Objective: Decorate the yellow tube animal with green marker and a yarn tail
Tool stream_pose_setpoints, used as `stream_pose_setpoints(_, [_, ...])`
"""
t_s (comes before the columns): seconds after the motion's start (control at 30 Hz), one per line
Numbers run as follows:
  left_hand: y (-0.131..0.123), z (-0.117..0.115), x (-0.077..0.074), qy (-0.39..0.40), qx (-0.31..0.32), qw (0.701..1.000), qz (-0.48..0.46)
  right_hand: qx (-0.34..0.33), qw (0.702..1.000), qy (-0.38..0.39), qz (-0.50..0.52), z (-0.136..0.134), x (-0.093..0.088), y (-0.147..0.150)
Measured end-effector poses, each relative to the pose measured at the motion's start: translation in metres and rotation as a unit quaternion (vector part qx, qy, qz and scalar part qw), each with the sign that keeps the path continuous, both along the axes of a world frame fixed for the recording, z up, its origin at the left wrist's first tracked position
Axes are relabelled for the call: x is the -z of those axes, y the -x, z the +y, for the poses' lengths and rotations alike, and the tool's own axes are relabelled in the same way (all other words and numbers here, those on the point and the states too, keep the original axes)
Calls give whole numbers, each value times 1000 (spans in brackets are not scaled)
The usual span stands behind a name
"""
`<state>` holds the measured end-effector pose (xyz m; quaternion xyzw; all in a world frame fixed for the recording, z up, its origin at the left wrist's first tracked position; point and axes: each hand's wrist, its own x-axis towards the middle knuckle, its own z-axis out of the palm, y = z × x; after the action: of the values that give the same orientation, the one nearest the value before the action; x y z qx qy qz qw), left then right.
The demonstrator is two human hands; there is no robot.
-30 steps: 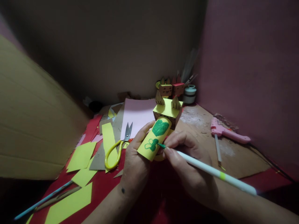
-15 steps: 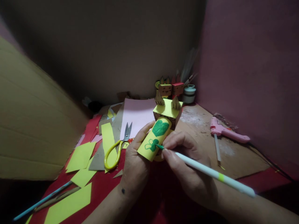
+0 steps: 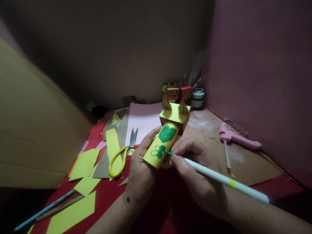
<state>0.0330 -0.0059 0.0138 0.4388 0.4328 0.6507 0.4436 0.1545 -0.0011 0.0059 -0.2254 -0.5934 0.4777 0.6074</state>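
Observation:
My left hand (image 3: 141, 169) is wrapped round a yellow paper tube (image 3: 156, 152), holding it tilted above the red table. The tube carries a filled green blot near its top and a smaller green outline lower down. My right hand (image 3: 195, 172) pinches a long white pen (image 3: 219, 178) with a green tip; the tip touches the tube at the smaller green shape. Just behind the tube stands a yellow-topped cardboard box figure (image 3: 175, 114) with two pointed ears.
Yellow-handled scissors (image 3: 122, 154) lie left of my hand among yellow paper pieces (image 3: 84, 162), brown scraps and a pink sheet (image 3: 143, 120). A pink glue gun (image 3: 235, 138) rests at the right. More box figures (image 3: 177, 92) and a jar stand in the corner. A cardboard wall rises at left.
The pen's tip shifted slightly along the small green shape on the tube; the hands and tube otherwise stay in place.

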Motion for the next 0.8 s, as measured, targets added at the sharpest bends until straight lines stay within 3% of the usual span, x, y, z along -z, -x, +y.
stream_pose_setpoints(0.33, [2,2,0,-2,-4,999,33,-21,999,7,31,2,2,-1])
stream_pose_setpoints(0.8, [1,1,1,2,4,1000,3,8,1000,10,6,1,2,-1])
